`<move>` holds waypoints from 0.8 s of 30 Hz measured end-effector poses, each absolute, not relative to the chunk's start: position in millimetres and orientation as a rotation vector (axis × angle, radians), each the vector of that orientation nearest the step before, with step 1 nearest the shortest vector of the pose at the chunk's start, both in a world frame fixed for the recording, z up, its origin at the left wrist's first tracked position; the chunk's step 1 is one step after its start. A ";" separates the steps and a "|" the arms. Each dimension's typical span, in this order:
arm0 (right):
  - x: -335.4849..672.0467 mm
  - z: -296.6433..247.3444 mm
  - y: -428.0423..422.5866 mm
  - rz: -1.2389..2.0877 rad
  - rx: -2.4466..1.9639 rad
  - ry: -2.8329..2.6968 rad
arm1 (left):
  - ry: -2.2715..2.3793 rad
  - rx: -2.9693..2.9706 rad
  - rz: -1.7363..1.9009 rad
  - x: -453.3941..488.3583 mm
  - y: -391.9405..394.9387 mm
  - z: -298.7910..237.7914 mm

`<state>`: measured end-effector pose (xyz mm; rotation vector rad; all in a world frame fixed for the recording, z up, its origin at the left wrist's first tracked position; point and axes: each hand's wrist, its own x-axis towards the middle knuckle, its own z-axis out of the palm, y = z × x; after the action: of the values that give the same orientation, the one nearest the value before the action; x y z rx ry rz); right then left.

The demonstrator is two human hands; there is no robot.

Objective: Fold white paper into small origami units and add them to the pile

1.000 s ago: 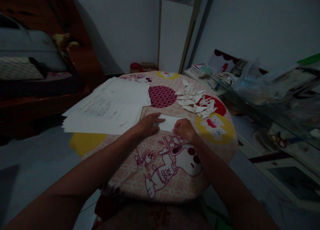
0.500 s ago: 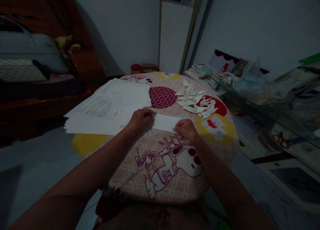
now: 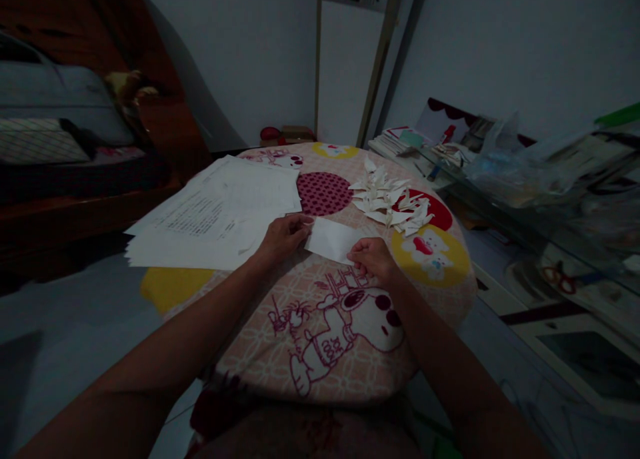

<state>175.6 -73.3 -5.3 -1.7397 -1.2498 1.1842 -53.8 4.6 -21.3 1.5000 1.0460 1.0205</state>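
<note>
Where my left hand [image 3: 283, 236] lay flat a second ago, it now pinches the white slip [image 3: 333, 239] by its left edge | right hand [image 3: 370, 259] pinches the near corner — slip tilted up off the tablecloth [image 3: 320, 326]

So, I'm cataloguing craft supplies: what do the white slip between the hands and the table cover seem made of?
The white slip looks like thin matte paper: crisp straight edges. The table cover is probably printed fabric, draping over the round edge.
</note>
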 end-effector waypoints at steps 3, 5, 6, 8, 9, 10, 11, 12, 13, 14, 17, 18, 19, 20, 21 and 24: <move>176.1 -6.6 -73.5 1.194 -1.718 -1.259 | 0.938 1.380 1.055 -49.2 0.6 -15.4; 176.7 -8.2 -73.5 1.200 -1.728 -1.259 | 0.900 1.383 1.028 -48.0 -1.0 -12.1; 177.0 -8.8 -73.3 1.201 -1.738 -1.256 | 0.894 1.428 1.011 -48.0 -1.6 -11.1; 178.1 -8.2 -72.9 1.135 -1.731 -1.253 | 0.905 1.606 0.989 -48.6 -2.9 -10.5; 178.8 -6.6 -72.6 1.048 -1.701 -1.266 | 0.915 1.720 1.000 -48.8 -4.1 -10.6; 179.6 -4.0 -72.3 0.926 -1.656 -1.295 | 0.921 1.836 1.027 -48.6 -5.9 -10.6; 180.5 -0.3 -72.1 0.784 -1.597 -1.336 | 0.916 1.946 1.065 -47.9 -8.2 -10.5; 181.5 4.1 -71.9 0.638 -1.527 -1.394 | 0.898 2.042 1.111 -46.5 -11.2 -9.9; 182.4 9.1 -71.8 0.541 -1.477 -1.470 | 0.866 2.122 1.166 -44.7 -14.7 -8.7; 183.3 14.2 -71.8 0.500 -1.434 -1.544 | 0.821 2.190 1.214 -42.7 -18.5 -6.8; 186.6 27.2 -73.3 0.580 -1.360 -1.737 | 0.656 2.306 1.302 -38.8 -27.6 1.7; 188.1 30.4 -74.7 0.612 -1.342 -1.775 | 0.607 2.288 1.318 -39.3 -28.4 4.8; 189.8 33.2 -76.7 0.625 -1.323 -1.794 | 0.571 2.239 1.319 -40.9 -27.6 7.5; 191.5 35.7 -79.4 0.620 -1.293 -1.802 | 0.567 2.142 1.348 -43.5 -25.0 9.3; 193.3 38.2 -82.6 0.605 -1.254 -1.800 | 0.579 2.031 1.396 -47.0 -20.9 10.2; 197.1 46.8 -95.5 0.546 -1.143 -1.819 | 0.561 1.826 1.449 -58.8 -5.1 8.2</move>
<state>197.1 -95.5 46.8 -1.1434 -1.8191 0.5461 -58.8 -5.1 8.2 1.8261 0.5612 1.4492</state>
